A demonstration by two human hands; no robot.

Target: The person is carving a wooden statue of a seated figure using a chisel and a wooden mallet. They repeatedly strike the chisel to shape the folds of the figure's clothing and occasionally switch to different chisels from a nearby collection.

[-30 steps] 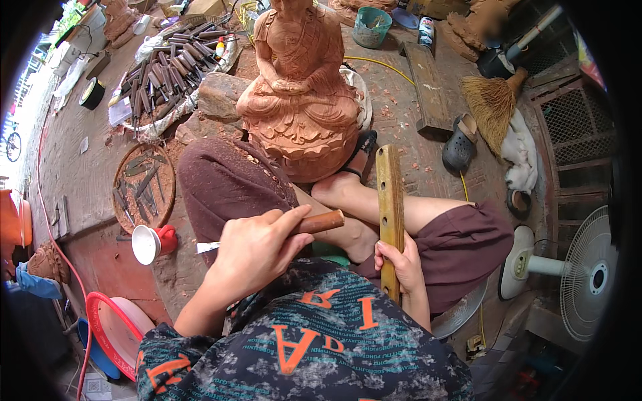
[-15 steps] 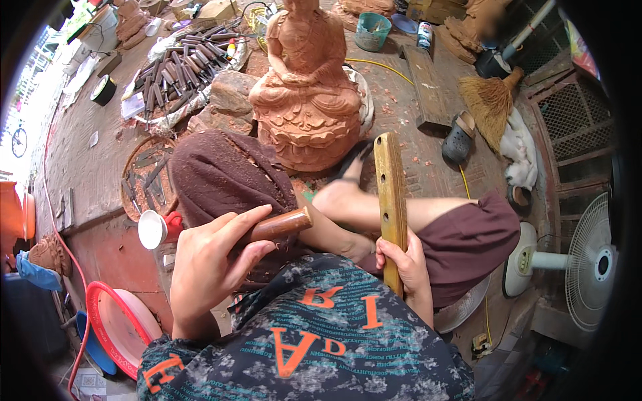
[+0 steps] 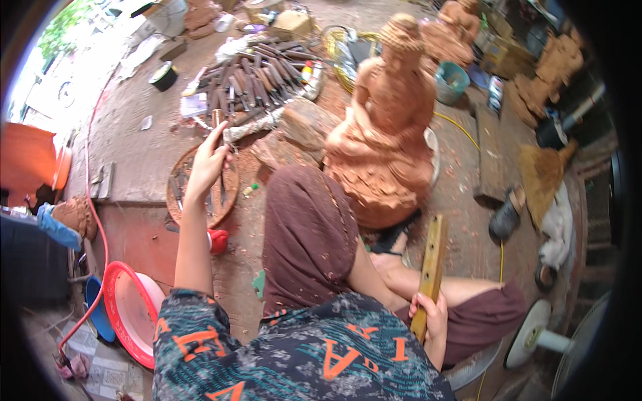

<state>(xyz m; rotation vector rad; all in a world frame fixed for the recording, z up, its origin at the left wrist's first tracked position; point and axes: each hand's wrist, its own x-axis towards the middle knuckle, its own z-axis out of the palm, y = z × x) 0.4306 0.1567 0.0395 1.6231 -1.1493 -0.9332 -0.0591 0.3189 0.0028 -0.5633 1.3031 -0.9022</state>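
Note:
My left hand (image 3: pixel 208 166) reaches out to the far left, fingers closed round a brown wooden-handled carving tool (image 3: pixel 217 117). It is over a round shallow tray (image 3: pixel 175 215) with several dark metal tools lying in it; I cannot make out the tool's blade end clearly. In my right hand (image 3: pixel 431 315), down by my lap, a yellowish wooden bar with holes (image 3: pixel 435 250) is gripped near its lower end and tilts upward. A carved reddish seated statue (image 3: pixel 391 127) stands ahead, beyond my crossed legs.
A heap of wooden-handled chisels (image 3: pixel 261 77) lies beyond the tray. A rough wood block (image 3: pixel 304 127) is left of the statue. At right are a wooden beam (image 3: pixel 489 157), a straw broom (image 3: pixel 540 177) and a fan (image 3: pixel 535 334). A red-rimmed basin (image 3: pixel 124 267) stands at left.
My left hand has gone from near my lap out to the tray, carrying the carving tool. My right hand still holds the wooden bar. The view has swung leftward.

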